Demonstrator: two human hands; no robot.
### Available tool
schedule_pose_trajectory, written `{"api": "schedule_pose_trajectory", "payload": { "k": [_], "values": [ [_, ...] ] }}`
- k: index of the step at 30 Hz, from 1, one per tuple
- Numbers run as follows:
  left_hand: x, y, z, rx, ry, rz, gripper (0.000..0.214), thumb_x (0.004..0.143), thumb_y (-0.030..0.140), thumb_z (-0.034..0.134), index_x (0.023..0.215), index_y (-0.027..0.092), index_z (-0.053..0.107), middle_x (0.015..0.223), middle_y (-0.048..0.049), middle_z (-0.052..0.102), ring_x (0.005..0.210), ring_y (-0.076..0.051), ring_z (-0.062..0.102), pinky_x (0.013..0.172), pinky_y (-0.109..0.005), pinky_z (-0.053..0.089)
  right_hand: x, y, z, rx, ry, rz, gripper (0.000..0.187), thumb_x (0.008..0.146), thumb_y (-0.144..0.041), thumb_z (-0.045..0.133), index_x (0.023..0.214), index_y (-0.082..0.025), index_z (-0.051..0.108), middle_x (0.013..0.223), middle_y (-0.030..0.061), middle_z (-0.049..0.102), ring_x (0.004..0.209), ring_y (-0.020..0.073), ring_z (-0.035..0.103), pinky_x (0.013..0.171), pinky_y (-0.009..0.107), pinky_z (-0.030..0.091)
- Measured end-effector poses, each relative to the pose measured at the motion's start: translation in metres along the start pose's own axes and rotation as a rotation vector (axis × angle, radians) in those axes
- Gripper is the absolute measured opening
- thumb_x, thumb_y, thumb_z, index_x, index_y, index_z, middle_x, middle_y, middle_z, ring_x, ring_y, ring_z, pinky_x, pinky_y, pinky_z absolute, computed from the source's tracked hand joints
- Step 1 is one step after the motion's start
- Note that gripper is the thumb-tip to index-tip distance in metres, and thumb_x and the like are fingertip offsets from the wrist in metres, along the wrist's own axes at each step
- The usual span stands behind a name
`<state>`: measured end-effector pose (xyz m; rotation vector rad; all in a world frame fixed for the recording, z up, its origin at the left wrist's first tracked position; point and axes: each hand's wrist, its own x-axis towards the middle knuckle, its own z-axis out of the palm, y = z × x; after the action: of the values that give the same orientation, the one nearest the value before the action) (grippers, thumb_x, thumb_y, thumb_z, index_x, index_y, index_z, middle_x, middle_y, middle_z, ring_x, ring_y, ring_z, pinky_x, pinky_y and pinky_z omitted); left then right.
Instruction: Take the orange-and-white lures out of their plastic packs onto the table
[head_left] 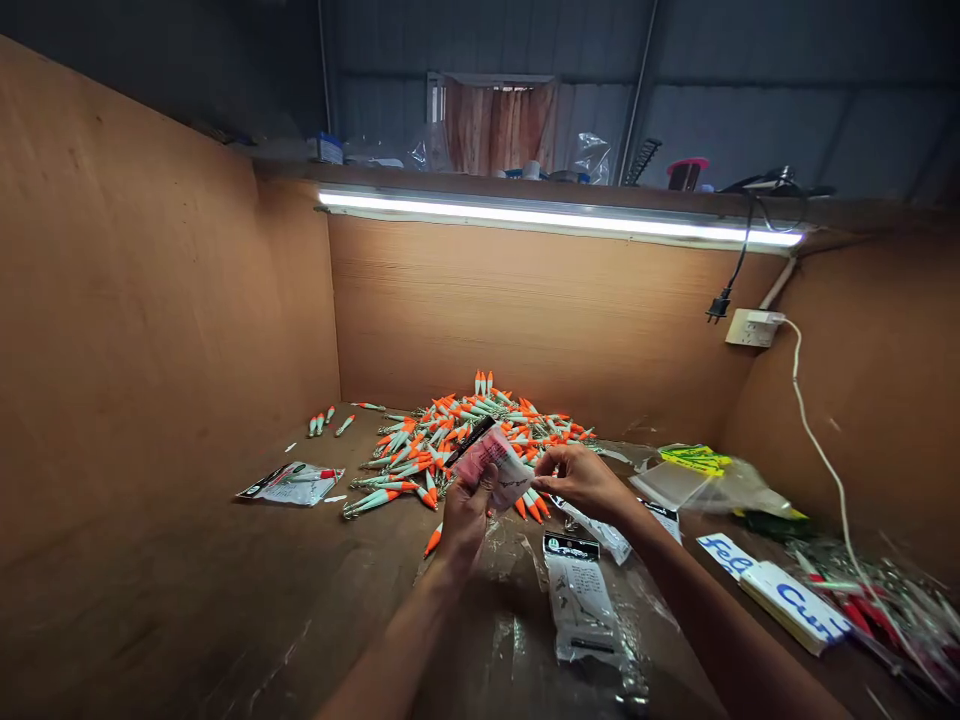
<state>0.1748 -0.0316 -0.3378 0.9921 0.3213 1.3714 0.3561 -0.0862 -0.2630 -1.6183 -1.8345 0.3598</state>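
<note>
My left hand [463, 512] is closed round a small clear packet [495, 462] with a pink insert and a black header, held up over the table. My right hand [581, 478] pinches the packet's right edge, fingers curled. Just behind both hands lies a heap of orange-tipped, pale green fishing lures [457, 430]. Below my right hand lie flat packets with black headers [581, 590] on crinkled clear plastic.
A filled packet [294, 483] and a few stray lures [324, 422] lie at the left. Clear bags with yellow labels [701, 475], a white-and-blue box [780, 590] and red lures [885, 610] crowd the right. Plywood walls surround the table; a lit tube [555, 218] and a wall socket [752, 327] are behind.
</note>
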Motion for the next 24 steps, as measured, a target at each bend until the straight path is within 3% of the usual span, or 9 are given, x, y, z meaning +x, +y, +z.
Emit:
{"api": "schedule_pose_trajectory", "payload": {
  "k": [3,8,10,13,15,17,20,22,24],
  "values": [
    [0.002,-0.004,-0.004,0.02,-0.008,0.031,0.037,0.082,0.039,0.079,0.112,0.018,0.075,0.115,-0.0084,0.076,0.106,-0.023,0.07,0.096,-0.036,0.054,0.0,-0.001,-0.002,-0.018,0.054,-0.046,0.016,0.076,-0.036,0.076,0.08,-0.021,0.077,0.082,0.0005,0.071,0.071,0.0144,0.057,0.065,0.026,0.038],
    [0.002,-0.007,-0.004,0.027,-0.003,0.018,0.039,0.079,0.04,0.081,0.11,0.016,0.075,0.112,-0.0089,0.077,0.101,-0.023,0.071,0.095,-0.036,0.054,0.0,-0.001,-0.004,0.133,-0.03,-0.009,0.016,0.078,-0.033,0.075,0.074,-0.017,0.072,0.067,-0.0007,0.066,0.063,0.0136,0.054,0.061,0.026,0.039],
    [0.001,-0.004,-0.002,-0.012,0.021,-0.003,0.041,0.077,0.039,0.083,0.11,0.016,0.074,0.112,-0.0082,0.077,0.1,-0.022,0.072,0.094,-0.034,0.054,-0.002,-0.004,-0.003,0.113,0.047,-0.082,0.013,0.078,-0.028,0.075,0.073,-0.018,0.07,0.07,-0.0002,0.066,0.067,0.0146,0.055,0.064,0.027,0.041],
    [0.002,0.003,0.001,-0.124,0.103,-0.201,0.039,0.076,0.035,0.084,0.107,0.015,0.073,0.102,-0.007,0.078,0.084,-0.018,0.073,0.078,-0.028,0.058,-0.007,-0.013,0.003,0.085,0.153,-0.379,0.012,0.089,-0.028,0.067,0.079,-0.021,0.067,0.087,0.0037,0.067,0.084,0.0177,0.06,0.078,0.03,0.047],
    [0.003,0.007,0.0,-0.186,0.178,-0.382,0.034,0.076,0.03,0.083,0.105,0.016,0.072,0.093,-0.0052,0.079,0.07,-0.015,0.072,0.065,-0.025,0.058,-0.009,-0.017,0.01,0.103,0.145,-0.54,0.017,0.096,-0.03,0.059,0.083,-0.022,0.066,0.095,0.0059,0.066,0.092,0.019,0.061,0.084,0.032,0.049],
    [0.004,0.009,-0.003,-0.197,0.219,-0.463,0.03,0.077,0.026,0.081,0.103,0.015,0.072,0.087,-0.0045,0.078,0.063,-0.014,0.07,0.058,-0.024,0.056,-0.009,-0.018,0.017,0.118,0.146,-0.57,0.012,0.096,-0.033,0.061,0.093,-0.023,0.066,0.102,0.0074,0.065,0.097,0.0202,0.061,0.087,0.035,0.051],
    [0.006,0.009,-0.007,-0.146,0.218,-0.405,0.023,0.077,0.026,0.08,0.092,0.011,0.071,0.078,-0.0062,0.077,0.058,-0.015,0.069,0.054,-0.023,0.055,-0.008,-0.016,0.024,0.099,0.155,-0.531,0.026,0.088,-0.035,0.073,0.111,-0.024,0.066,0.119,0.0098,0.064,0.111,0.0236,0.059,0.098,0.042,0.049],
    [0.007,0.01,-0.009,-0.137,0.211,-0.394,0.022,0.079,0.027,0.079,0.09,0.01,0.07,0.075,-0.0069,0.076,0.055,-0.015,0.068,0.053,-0.023,0.054,-0.009,-0.016,0.023,0.068,0.108,-0.55,0.017,0.089,-0.034,0.072,0.105,-0.026,0.071,0.122,0.0086,0.064,0.116,0.0242,0.058,0.102,0.045,0.047],
    [0.009,0.011,-0.01,-0.18,0.195,-0.487,0.02,0.083,0.028,0.075,0.09,0.01,0.07,0.073,-0.0074,0.075,0.054,-0.015,0.067,0.052,-0.023,0.054,-0.011,-0.016,0.018,0.078,-0.003,-0.588,0.011,0.093,-0.034,0.068,0.09,-0.027,0.076,0.12,0.0065,0.065,0.117,0.0228,0.058,0.104,0.044,0.046]
  ]
}}
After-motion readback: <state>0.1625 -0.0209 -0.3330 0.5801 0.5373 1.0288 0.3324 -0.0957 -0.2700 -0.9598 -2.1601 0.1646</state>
